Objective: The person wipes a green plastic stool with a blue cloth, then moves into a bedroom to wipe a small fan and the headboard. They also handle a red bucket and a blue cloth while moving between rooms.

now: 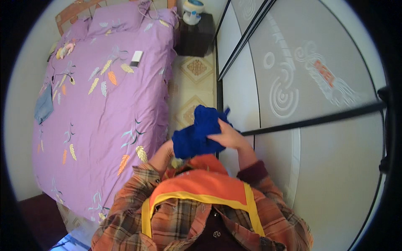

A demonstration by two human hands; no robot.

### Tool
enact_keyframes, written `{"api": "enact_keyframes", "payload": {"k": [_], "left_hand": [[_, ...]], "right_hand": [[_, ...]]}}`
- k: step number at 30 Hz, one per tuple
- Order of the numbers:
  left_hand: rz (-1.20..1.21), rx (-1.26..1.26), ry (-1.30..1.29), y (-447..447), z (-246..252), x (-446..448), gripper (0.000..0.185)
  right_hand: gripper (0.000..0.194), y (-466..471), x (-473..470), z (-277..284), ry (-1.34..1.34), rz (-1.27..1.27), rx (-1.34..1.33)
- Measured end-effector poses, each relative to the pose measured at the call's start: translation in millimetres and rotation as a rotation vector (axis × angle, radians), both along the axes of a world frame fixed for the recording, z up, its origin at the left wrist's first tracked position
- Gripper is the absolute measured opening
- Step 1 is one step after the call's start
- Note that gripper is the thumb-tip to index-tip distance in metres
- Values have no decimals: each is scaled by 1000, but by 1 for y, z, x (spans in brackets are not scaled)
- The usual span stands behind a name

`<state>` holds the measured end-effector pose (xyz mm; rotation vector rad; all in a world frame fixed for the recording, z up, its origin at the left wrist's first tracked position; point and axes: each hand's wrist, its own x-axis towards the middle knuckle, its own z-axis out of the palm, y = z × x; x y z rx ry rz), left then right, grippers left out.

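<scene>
A bunched dark blue cloth (199, 135) hangs between my two hands, in front of the orange apron (201, 185) with yellow edging. My right hand (227, 135) grips the cloth from the right side, thumb and fingers pressed on it. At the cloth's left edge, my left hand (170, 147) is mostly hidden behind the fabric; only the wrist and a bit of the hand show. A narrow end of the cloth sticks out at the upper right, past my right fingers.
To the left stands a bed with a purple floral cover (103, 103), bearing a white and dark box (136, 59) and a folded blue-grey cloth (44, 103). A dark nightstand (195, 37) holds a white device (192, 14). Sliding wardrobe doors (282, 78) rise close on the right.
</scene>
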<state>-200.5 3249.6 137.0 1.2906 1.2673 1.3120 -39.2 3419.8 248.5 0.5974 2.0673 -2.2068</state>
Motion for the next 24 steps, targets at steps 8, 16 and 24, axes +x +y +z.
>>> {"api": "enact_keyframes", "payload": {"k": [8, 16, 24], "left_hand": [[130, 56, 831, 126, 63, -110, 34], [253, 62, 561, 271, 126, -249, 39], [303, -107, 517, 387, 84, -438, 40]], "right_hand": [[38, 178, -142, -66, -209, -149, -503], [62, 290, -284, -113, -333, 226, 255], [57, 451, -423, -87, -343, -135, 332]]}}
